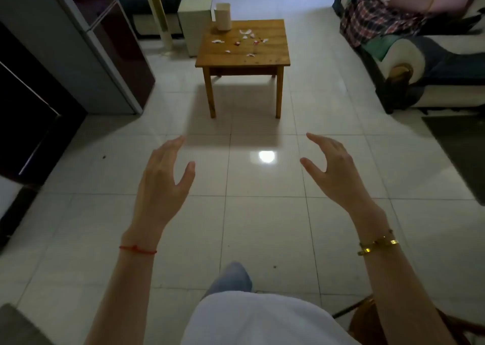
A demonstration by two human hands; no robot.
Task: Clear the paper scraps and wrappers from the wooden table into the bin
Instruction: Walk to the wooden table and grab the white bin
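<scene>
Left hand [164, 184] near-left over the tiled floor [262, 213], fingers spread, holding nothing – right hand [332, 169] near-right, likewise released and empty – paper scraps [242, 41] scattered on the far wooden table [244, 58], beige bin [223, 16] at its far-left corner.

Scraps [245, 40] scattered mid-desk [273, 56] toward far edge. Cylinder container [223, 16] on far-left corner. Cabinet [193, 24] just beyond desk's left edge. Sofa [420, 64] well right. Fridge [99, 43] left.
</scene>
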